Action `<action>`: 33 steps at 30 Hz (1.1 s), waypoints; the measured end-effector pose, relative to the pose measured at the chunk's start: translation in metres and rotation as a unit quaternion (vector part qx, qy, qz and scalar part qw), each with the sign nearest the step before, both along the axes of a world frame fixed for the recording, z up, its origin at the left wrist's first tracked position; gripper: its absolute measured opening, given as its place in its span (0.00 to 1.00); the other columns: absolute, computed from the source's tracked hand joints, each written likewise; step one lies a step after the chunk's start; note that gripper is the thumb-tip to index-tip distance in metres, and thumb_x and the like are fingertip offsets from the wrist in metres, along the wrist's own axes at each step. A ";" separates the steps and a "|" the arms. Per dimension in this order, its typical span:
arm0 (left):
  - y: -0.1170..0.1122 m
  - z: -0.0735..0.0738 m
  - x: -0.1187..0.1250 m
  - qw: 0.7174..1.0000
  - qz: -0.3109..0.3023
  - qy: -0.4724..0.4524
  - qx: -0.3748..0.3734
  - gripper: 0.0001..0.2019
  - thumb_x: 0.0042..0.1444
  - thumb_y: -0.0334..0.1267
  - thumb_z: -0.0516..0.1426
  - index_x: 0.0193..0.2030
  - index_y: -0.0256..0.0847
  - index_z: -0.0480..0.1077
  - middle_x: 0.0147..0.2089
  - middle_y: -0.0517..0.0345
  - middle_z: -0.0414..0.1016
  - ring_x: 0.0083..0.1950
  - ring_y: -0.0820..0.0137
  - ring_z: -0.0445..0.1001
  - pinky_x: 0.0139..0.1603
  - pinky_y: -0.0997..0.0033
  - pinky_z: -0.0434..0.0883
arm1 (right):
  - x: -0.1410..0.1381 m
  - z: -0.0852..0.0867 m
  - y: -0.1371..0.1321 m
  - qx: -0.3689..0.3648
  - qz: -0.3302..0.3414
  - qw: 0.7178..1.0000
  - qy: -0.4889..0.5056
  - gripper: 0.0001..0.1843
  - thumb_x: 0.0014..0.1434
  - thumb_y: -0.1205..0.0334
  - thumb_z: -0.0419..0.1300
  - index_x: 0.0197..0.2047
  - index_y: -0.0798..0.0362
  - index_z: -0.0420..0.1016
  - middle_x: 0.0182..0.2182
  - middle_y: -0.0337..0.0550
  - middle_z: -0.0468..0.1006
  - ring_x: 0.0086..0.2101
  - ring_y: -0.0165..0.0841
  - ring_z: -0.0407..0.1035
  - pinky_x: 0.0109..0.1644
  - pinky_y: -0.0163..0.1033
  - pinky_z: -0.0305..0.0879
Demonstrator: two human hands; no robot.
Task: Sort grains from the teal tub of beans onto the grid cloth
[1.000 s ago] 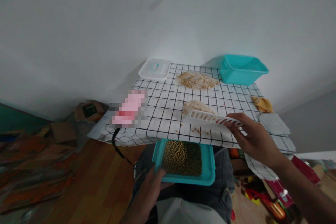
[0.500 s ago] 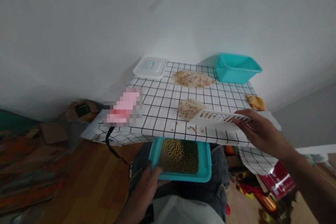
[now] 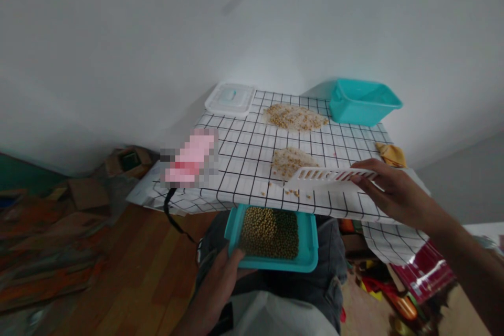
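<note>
My left hand point(image 3: 220, 278) is closed on the left near corner of a teal plastic bin point(image 3: 309, 261) below the table's front edge. Inside it lie yellow beans point(image 3: 260, 220) and smaller dark green beans point(image 3: 287, 239), partly mixed. In my right hand point(image 3: 384, 184), fingers pinch the right end of a white slotted plastic piece point(image 3: 311, 176), held low over the table's front right. Its left end is beside the nearer pile of pale grains and yellow beans point(image 3: 289, 160). A few loose beans point(image 3: 293, 193) lie near the front edge.
On the checked tablecloth point(image 3: 240, 152) are a farther grain-and-bean pile point(image 3: 295, 117), a white lid point(image 3: 230, 98), another teal bin point(image 3: 364, 102), a yellow cloth point(image 3: 391, 155) and a pink blurred-out item point(image 3: 192, 155). Cardboard boxes point(image 3: 86, 194) stand on the floor at left.
The white slotted piece has tilted slightly, and its slots show narrower. My left hand keeps its hold on the bin. The whole view has shifted a little.
</note>
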State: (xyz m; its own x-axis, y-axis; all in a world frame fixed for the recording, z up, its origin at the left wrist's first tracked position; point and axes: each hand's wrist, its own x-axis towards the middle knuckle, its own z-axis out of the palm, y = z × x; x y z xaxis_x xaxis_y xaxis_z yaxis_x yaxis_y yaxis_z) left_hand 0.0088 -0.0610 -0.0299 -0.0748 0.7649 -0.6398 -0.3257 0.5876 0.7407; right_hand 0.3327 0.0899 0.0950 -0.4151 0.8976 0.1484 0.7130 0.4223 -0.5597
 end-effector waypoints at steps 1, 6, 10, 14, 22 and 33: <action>0.000 -0.001 0.000 1.000 0.001 0.002 -0.002 0.08 0.57 0.38 0.56 0.42 0.40 0.72 0.43 0.57 0.79 0.46 0.62 0.78 0.51 0.60 0.75 | 0.001 0.000 0.000 0.002 -0.002 1.000 0.001 0.13 0.63 0.54 0.55 0.49 0.49 0.69 0.39 0.46 0.77 0.34 0.35 0.72 0.31 0.36 0.69; 0.001 0.008 0.001 1.000 -0.017 0.008 -0.005 0.08 0.58 0.38 0.55 0.40 0.38 0.73 0.39 0.55 0.79 0.45 0.62 0.79 0.52 0.60 0.74 | 0.005 0.000 0.001 0.018 0.010 1.000 -0.007 0.13 0.63 0.55 0.55 0.48 0.49 0.70 0.40 0.48 0.77 0.34 0.36 0.73 0.32 0.37 0.70; 0.005 0.020 0.002 1.000 -0.023 0.016 -0.013 0.09 0.57 0.38 0.56 0.42 0.39 0.73 0.44 0.54 0.80 0.48 0.61 0.78 0.53 0.60 0.74 | 0.005 -0.001 0.003 0.004 0.007 1.000 -0.001 0.13 0.63 0.54 0.55 0.49 0.48 0.69 0.40 0.49 0.78 0.32 0.35 0.73 0.27 0.35 0.69; 0.005 0.022 0.002 0.999 -0.022 0.016 -0.024 0.09 0.57 0.38 0.56 0.42 0.39 0.73 0.45 0.55 0.80 0.49 0.60 0.78 0.53 0.61 0.74 | 0.005 0.000 0.004 0.015 0.010 1.000 0.001 0.12 0.62 0.55 0.56 0.48 0.48 0.70 0.42 0.49 0.77 0.35 0.36 0.73 0.33 0.35 0.72; 0.001 0.013 0.001 0.999 -0.021 0.019 -0.019 0.09 0.57 0.39 0.56 0.42 0.39 0.72 0.43 0.54 0.80 0.49 0.59 0.78 0.54 0.60 0.73 | 0.007 0.004 0.004 0.017 0.018 0.999 -0.025 0.14 0.62 0.53 0.55 0.48 0.49 0.70 0.41 0.49 0.77 0.36 0.37 0.73 0.33 0.36 0.73; -0.002 0.000 0.000 0.999 -0.034 0.034 -0.015 0.09 0.58 0.40 0.54 0.41 0.39 0.71 0.43 0.54 0.78 0.47 0.62 0.78 0.53 0.61 0.72 | 0.002 0.012 0.008 0.025 0.040 0.998 -0.038 0.13 0.63 0.54 0.55 0.49 0.48 0.70 0.42 0.46 0.77 0.37 0.34 0.73 0.37 0.34 0.72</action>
